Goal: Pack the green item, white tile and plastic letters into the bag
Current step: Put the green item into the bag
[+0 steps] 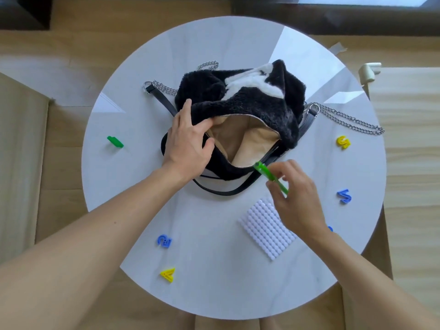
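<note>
A fuzzy black and white bag [259, 101] lies unzipped in the middle of the round table, its tan lining showing. My left hand [188, 141] grips the left edge of the opening and holds it apart. My right hand [295, 194] pinches a slim green item [264, 171] whose tip reaches the bag's near rim. A white studded tile [264, 228] lies flat under my right wrist. Plastic letters lie around: green [115, 141] at left, blue [164, 240] and yellow [168, 274] near me, yellow [343, 141] and blue [344, 196] at right.
The bag's chain strap [345, 120] trails to the right and another chain [164, 88] to the left; a black strap [223, 190] loops in front of the bag. The white table [142, 186] stands on a wooden floor. A small blue piece [330, 228] peeks out beside my right forearm.
</note>
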`<action>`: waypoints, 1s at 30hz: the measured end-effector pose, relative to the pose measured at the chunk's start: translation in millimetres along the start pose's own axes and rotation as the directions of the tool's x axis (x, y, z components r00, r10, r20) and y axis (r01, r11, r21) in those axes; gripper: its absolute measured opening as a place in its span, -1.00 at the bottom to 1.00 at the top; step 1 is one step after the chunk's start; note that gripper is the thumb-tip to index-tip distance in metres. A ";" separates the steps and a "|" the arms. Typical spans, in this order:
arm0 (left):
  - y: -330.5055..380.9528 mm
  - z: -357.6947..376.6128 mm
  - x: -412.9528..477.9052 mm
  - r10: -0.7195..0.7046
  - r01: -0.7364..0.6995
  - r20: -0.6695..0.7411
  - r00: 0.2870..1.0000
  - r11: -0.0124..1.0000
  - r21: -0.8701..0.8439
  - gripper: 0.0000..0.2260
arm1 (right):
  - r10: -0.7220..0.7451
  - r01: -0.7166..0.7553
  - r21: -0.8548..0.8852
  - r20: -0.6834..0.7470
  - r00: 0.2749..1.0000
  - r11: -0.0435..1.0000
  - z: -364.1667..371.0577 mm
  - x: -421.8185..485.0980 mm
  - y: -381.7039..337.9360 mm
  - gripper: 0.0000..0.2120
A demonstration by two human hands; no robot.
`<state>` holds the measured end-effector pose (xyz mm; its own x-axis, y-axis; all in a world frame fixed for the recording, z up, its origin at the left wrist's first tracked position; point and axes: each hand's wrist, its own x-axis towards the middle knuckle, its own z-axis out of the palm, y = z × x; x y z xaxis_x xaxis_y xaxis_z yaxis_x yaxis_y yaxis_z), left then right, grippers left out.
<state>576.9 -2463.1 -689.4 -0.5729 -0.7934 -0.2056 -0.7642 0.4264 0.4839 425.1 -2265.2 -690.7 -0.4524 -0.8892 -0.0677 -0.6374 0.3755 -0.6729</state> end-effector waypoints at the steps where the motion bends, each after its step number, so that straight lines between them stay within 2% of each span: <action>1: -0.2 -0.7 2.7 0.006 -0.006 0.014 1.000 1.000 0.010 -0.63 | 0.006 0.000 0.110 -0.054 0.999 0.994 -6.2 7.5 -10.4 -0.79; 5: 1.9 -4.7 11.7 0.005 -0.004 -0.021 1.000 0.999 0.040 -0.58 | 0.052 0.012 0.445 -0.131 0.990 0.895 -20.8 39.7 -42.0 -0.86; 8: 6.3 -12.3 15.0 0.025 -0.026 -0.123 0.992 1.000 -0.012 -0.56 | 0.009 0.076 0.539 -0.154 0.988 0.839 -19.3 59.7 -55.4 -0.83; 10: 10.9 -17.6 16.2 0.064 -0.073 -0.172 0.983 0.996 -0.048 -0.54 | -0.038 0.121 0.527 -0.167 0.985 0.841 -14.1 69.2 -59.9 -0.83; 14: 22.7 -29.2 22.1 0.140 -0.159 -0.248 0.958 0.985 -0.059 -0.53 | -0.156 0.198 0.362 -0.142 0.978 0.911 2.6 85.9 -61.2 -0.82; 19: 33.5 -45.1 33.4 0.197 -0.206 -0.230 0.953 0.979 -0.013 -0.42 | -0.262 0.261 -0.034 -0.014 0.965 0.965 20.6 116.3 -51.9 -0.79; 23: 38.8 -53.1 38.5 0.232 -0.232 -0.192 0.954 0.972 0.019 -0.33 | -0.196 0.247 -0.258 0.207 0.958 0.934 28.9 142.5 -55.6 -0.58; 27: 35.5 -53.7 41.6 0.236 -0.231 -0.154 0.959 0.971 0.055 -0.27 | -0.007 0.168 -0.459 0.331 0.943 0.873 54.0 170.9 -54.4 -0.92; 30: 26.6 -50.4 44.1 0.238 -0.230 -0.126 0.963 0.970 0.074 -0.26 | -0.012 0.199 -0.539 0.331 0.944 0.818 71.2 184.5 -53.6 -0.86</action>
<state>546.2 -2508.6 -642.7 -0.6960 -0.7176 0.0241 -0.6320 0.6282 0.4537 420.2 -2468.1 -719.6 -0.2131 -0.9300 -0.2994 -0.9479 0.2710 -0.1672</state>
